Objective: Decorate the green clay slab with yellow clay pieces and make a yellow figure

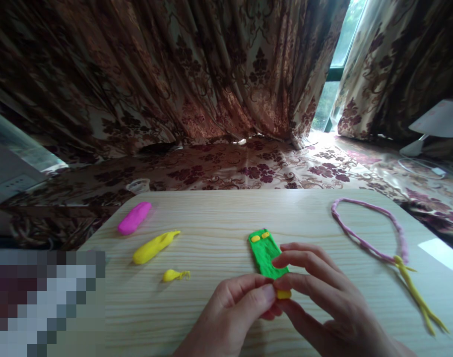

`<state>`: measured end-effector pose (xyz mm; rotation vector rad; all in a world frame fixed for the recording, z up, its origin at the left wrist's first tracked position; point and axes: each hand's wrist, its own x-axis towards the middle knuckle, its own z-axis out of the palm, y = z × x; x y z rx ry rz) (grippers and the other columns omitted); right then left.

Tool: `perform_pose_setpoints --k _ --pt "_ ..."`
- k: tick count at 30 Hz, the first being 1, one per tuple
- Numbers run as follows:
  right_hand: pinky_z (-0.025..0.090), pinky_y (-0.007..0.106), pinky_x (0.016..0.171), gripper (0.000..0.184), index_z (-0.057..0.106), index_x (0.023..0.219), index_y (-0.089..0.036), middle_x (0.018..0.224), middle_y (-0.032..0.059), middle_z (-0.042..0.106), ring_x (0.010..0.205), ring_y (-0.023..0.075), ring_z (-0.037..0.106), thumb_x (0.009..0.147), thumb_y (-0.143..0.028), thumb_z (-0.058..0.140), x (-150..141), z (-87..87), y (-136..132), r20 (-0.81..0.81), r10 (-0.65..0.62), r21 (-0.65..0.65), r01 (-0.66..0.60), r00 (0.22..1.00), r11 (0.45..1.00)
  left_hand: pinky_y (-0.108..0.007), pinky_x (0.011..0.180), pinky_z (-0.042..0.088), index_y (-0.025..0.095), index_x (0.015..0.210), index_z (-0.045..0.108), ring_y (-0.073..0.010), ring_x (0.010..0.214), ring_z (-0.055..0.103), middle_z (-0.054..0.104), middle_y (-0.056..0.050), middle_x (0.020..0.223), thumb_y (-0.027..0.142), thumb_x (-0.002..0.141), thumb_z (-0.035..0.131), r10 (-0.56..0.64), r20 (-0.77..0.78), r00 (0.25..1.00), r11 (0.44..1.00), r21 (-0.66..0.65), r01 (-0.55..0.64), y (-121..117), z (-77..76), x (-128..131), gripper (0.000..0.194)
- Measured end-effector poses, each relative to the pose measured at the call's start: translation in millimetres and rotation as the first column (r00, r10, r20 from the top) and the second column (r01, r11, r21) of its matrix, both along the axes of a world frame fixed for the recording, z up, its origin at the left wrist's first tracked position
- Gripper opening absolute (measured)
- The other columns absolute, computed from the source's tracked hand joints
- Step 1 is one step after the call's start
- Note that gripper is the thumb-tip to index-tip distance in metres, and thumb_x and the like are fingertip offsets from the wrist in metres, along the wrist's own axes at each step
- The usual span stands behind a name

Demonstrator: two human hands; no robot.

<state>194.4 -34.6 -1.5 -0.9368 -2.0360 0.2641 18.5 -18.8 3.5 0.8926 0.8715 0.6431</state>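
Observation:
A flat green clay slab [265, 253] lies on the wooden table [211, 218], with two small yellow clay bits pressed on its far end. My left hand [235, 307] and my right hand [323, 297] meet at the slab's near end. Both pinch a small yellow clay piece [284, 294] between thumbs and fingertips, right at the slab's near edge. My right fingers curl over the slab's near corner.
To the left lie a pink clay lump [134, 218], a long yellow clay lump [154, 247] and a small yellow clay bit [174, 275]. On the right lies a pink twisted clay loop [371, 223] with a yellow clay tail [420, 297]. Patterned curtains hang behind.

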Motion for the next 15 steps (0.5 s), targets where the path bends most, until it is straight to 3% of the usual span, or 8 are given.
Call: perform_pose_setpoints --k 5,10,15 --pt "0.046 0.030 0.091 0.022 0.062 0.087 -0.017 0.099 0.0073 0.059 0.109 0.0192 0.048 0.073 -0.001 0.059 -1.2 2.3 -0.8 -0.004 -0.004 -0.021 0.004 1.000 1.000 -0.036 0.086 0.041 0.023 0.085 0.073 -0.0209 0.085 0.058 0.067 -0.002 0.077 0.032 0.076 0.065 0.039 -0.037 0.999 0.999 -0.026 -0.040 -3.3 2.0 -1.3 0.015" --pt "0.046 0.033 0.093 0.039 0.059 0.107 -0.017 0.105 0.0079 0.057 0.112 0.0205 0.046 0.072 0.000 0.059 1.0 0.3 -1.2 0.000 0.014 -0.018 -0.014 1.000 1.000 -0.036 0.091 0.039 0.021 0.091 0.071 -0.0234 0.098 0.057 0.070 -0.005 0.096 0.029 0.075 0.067 0.077 -0.054 0.996 0.997 -0.027 -0.078 -5.3 6.0 1.0 0.018" --pt "0.046 0.035 0.093 0.037 0.060 0.105 -0.018 0.107 0.0084 0.056 0.113 0.0218 0.044 0.073 -0.001 0.058 1.7 -3.2 -0.2 0.018 0.023 -0.025 -0.022 1.000 0.999 -0.031 0.086 0.040 0.020 0.086 0.072 -0.0202 0.092 0.058 0.070 -0.003 0.089 0.021 0.076 0.065 0.025 0.021 0.999 0.999 -0.033 -0.025 -2.7 12.8 3.1 0.013"
